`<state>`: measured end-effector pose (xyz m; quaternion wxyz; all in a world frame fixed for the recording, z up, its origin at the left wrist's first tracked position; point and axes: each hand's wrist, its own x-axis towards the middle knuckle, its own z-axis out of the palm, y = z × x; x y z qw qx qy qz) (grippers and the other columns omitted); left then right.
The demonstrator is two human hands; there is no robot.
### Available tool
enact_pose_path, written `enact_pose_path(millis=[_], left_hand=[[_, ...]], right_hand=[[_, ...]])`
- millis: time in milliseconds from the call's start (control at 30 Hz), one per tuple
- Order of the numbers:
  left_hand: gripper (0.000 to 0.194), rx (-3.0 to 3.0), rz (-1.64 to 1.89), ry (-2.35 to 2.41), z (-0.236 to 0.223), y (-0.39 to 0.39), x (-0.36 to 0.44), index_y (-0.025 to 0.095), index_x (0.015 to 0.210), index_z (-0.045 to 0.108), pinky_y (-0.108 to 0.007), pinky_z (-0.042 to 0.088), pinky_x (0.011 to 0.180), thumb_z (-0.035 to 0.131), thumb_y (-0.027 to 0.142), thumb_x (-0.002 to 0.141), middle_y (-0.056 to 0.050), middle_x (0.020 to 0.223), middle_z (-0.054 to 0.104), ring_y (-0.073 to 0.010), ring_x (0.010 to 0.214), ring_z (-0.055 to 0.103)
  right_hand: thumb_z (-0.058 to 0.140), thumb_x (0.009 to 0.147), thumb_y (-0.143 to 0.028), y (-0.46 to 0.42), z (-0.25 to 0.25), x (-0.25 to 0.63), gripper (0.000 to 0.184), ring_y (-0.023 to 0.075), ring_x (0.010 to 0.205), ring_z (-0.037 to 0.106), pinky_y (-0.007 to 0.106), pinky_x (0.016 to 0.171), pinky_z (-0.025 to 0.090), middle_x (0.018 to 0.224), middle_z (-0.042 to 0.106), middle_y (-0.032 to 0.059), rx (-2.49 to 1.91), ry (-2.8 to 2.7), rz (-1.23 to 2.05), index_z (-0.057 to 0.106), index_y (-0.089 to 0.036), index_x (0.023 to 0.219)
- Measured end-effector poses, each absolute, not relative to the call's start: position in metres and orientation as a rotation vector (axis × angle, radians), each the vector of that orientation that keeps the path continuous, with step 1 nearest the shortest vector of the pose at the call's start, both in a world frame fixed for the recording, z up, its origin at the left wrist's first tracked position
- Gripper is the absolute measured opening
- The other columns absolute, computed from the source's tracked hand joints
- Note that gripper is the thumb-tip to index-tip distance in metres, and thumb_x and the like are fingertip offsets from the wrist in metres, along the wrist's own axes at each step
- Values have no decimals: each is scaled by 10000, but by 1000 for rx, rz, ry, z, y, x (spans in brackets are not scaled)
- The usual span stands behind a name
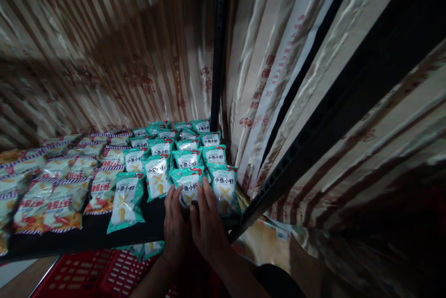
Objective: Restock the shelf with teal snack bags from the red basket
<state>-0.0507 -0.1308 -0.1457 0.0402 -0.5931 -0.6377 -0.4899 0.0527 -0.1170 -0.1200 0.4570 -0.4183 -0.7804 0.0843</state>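
Observation:
Rows of teal-and-white snack packets [158,175] lie on a dark shelf [90,233], at its right end. My left hand [175,223] and my right hand [206,223] rest side by side at the shelf's front edge. Their fingers lie stretched out flat on the front middle teal packet [188,185]. The right hand's fingers also touch the neighbouring packet [225,189] on the right. Neither hand grips anything.
Red-and-white snack packets [55,205] fill the left part of the shelf. A red plastic basket [87,275] with a few teal packets sits below the shelf. A black upright post [219,42] and a slanting black bar [313,135] frame the shelf. Striped satin curtains hang behind.

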Motion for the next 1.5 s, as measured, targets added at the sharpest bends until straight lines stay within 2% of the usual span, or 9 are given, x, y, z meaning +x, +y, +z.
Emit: enact_pose_path(millis=[233, 367, 533, 700, 900, 1000, 1167, 1333, 1500], left_hand=[[480, -1843, -1432, -1980, -146, -132, -51, 185, 1340, 336, -391, 475, 947, 476, 244, 885, -170, 1384, 385, -241, 1276, 424], [536, -1848, -1382, -1936, -145, -134, -50, 175, 1356, 318, -395, 472, 954, 521, 254, 866, -179, 1382, 382, -247, 1279, 420], [555, -1840, -1363, -1915, -143, -137, -49, 170, 1360, 319, -404, 463, 966, 535, 265, 858, -185, 1378, 382, -254, 1280, 420], [557, -1845, -1387, -1913, -144, -135, -49, 176, 1353, 326, -403, 463, 961, 544, 277, 851, -182, 1392, 372, -262, 1287, 413], [575, -1847, -1391, -2014, -143, -135, -48, 188, 1356, 324, -415, 476, 940, 553, 310, 843, -179, 1413, 353, -280, 1292, 408], [582, -1865, -1401, -2027, -141, -136, -48, 208, 1365, 317, -424, 473, 948, 551, 311, 842, -168, 1421, 348, -283, 1293, 407], [622, -1910, -1374, -1917, -139, -137, -47, 195, 1400, 271, -449, 453, 972, 542, 263, 845, -184, 1447, 306, -299, 1320, 365], [621, -1916, -1307, -1815, -137, -136, -45, 154, 1405, 262, -433, 461, 963, 529, 237, 850, -211, 1434, 318, -296, 1319, 368], [582, -1923, -1300, -1823, -135, -134, -44, 196, 1382, 316, -408, 478, 941, 541, 251, 848, -186, 1456, 294, -285, 1315, 380]], right_hand=[[347, 934, -146, -113, -120, 55, 588, 308, 1405, 163, 555, 1075, 313, 1538, 109, 170, -1024, -1939, 170, 118, -140, 1476], [343, 929, -130, -113, -120, 59, 588, 288, 1408, 165, 523, 1089, 310, 1545, 113, 143, -1021, -1946, 156, 132, -159, 1477], [323, 933, -140, -114, -119, 62, 547, 275, 1410, 163, 520, 1078, 326, 1532, 180, 143, -1032, -1974, 115, 187, -150, 1463], [367, 913, -153, -119, -109, 67, 476, 335, 1413, 84, 601, 1063, 261, 1513, 231, 163, -1148, -1987, -33, 350, -119, 1388], [392, 888, -147, -124, -108, 73, 477, 373, 1408, 27, 632, 1055, 226, 1553, 57, 146, -1372, -1901, -116, 393, -141, 1365], [408, 893, -176, -122, -112, 75, 467, 366, 1407, 69, 610, 1053, 260, 1547, 70, 169, -1444, -1848, -117, 401, -117, 1356], [382, 921, -203, -113, -120, 73, 439, 329, 1400, 157, 562, 1043, 320, 1539, 144, 145, -1410, -1827, -34, 411, -160, 1356], [313, 949, -211, -103, -120, 72, 422, 306, 1395, 181, 537, 1056, 319, 1533, 146, 158, -1395, -1738, 54, 419, -124, 1349], [268, 963, -223, -97, -120, 75, 453, 288, 1399, 177, 544, 1067, 292, 1527, 165, 154, -1391, -1659, 99, 345, -142, 1401]])
